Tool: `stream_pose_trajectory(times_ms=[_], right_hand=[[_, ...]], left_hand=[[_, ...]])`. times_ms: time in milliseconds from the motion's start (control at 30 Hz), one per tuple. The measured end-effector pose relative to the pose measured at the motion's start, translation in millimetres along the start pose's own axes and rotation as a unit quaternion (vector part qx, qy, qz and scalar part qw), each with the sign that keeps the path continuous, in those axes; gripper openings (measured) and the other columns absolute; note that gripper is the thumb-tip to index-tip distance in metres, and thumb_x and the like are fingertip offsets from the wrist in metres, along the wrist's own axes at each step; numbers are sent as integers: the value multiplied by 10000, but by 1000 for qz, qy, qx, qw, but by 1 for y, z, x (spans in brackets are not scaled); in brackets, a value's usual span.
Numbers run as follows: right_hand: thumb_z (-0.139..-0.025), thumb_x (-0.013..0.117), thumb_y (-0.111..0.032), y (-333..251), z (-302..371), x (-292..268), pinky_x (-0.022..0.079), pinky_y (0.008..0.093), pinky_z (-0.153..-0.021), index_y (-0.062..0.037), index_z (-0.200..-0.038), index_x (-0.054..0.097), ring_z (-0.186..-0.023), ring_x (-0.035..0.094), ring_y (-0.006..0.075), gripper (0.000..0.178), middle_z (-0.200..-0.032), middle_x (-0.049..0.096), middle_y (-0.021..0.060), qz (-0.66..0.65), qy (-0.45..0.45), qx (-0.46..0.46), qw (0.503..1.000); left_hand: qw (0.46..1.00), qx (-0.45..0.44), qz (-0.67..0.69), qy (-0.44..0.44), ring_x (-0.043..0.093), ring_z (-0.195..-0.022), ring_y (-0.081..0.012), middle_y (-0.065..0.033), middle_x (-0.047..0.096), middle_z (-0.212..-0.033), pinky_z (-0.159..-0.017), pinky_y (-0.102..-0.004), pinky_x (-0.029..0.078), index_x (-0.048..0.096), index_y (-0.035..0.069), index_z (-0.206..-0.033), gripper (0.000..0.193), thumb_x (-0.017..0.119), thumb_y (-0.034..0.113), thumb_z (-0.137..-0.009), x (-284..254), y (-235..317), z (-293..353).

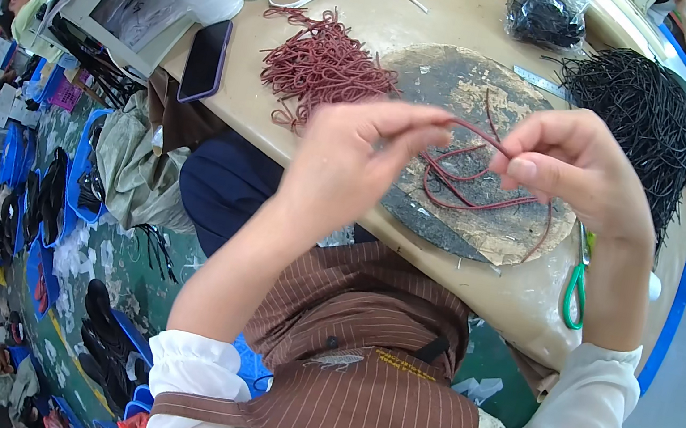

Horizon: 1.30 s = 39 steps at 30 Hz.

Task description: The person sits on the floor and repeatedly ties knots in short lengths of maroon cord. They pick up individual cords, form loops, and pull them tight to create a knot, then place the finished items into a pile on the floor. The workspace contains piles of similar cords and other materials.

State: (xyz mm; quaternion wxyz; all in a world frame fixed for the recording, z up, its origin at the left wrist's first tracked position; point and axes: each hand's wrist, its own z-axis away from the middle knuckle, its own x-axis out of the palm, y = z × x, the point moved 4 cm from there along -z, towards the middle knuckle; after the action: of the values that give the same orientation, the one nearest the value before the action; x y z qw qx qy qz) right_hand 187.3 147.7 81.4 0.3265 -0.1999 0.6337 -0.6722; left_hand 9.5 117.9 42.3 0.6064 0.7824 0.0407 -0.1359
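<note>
In the head view, pinches a red cord (481, 135) above the round board (467, 71), with the left hand (349, 152) and the right hand (576, 167) set apart at either end of a short stretch, probably to hold that stretch steady. Grips with thumb and fingertips together on the cord at both ends; cannot tell, through the blur, how firmly at the left. Lets more red cord trail in loops over the board, seemingly as slack. Has a pile of red cords (322, 65) left of the board, likely for easy reach, and a heap of black cords (640, 119) right of it, perhaps to avoid mixing colours. Also has green-handled scissors (576, 294) beside the board's lower right, presumably handy for the right hand, and a ruler (539, 82) at its upper right edge.
</note>
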Motion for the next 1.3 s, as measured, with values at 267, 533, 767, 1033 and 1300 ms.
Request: stream_pose_trajectory(times_ms=[267,533,767,1033,1300], right_hand=[[-807,583,-73,11,-26,25,452,183,-588,53,-904,573,-647,556,60,159,-753,603,42,-26,76,-71,994],[-807,580,-62,7,-29,38,482,203,-560,48,-863,570,-617,574,76,124,-704,598,50,-73,104,-49,991],[-792,631,-149,43,-32,61,455,272,-795,26,-1139,399,-938,523,137,452,-1034,519,97,-160,110,-77,978],[-808,602,-98,90,-14,96,373,173,-451,18,-1056,539,-518,470,31,281,-709,551,-8,-341,68,118,930],[-763,595,0,61,12,74,424,216,-546,-55,-986,640,-652,549,84,234,-730,626,54,100,61,-43,992]], left_hand=[[878,-209,430,-26,611,-821,-167,-112,619,-923,-780,-285,489,588,-33,-971,220,520,152,-872,23,-25,19],[900,-204,381,-60,612,-810,-169,-125,617,-925,-758,-275,494,591,-36,-930,189,544,131,-854,16,-19,21],[872,-164,456,63,607,-820,-162,-108,617,-906,-758,-279,493,578,-18,-952,179,541,129,-858,16,-33,28],[821,-175,513,180,603,-880,-169,-75,618,-946,-780,-304,496,544,37,-1033,198,513,152,-875,-3,-44,46],[790,-235,555,115,611,-849,-159,-72,621,-924,-739,-282,513,543,41,-1023,194,500,168,-883,2,-47,59]])
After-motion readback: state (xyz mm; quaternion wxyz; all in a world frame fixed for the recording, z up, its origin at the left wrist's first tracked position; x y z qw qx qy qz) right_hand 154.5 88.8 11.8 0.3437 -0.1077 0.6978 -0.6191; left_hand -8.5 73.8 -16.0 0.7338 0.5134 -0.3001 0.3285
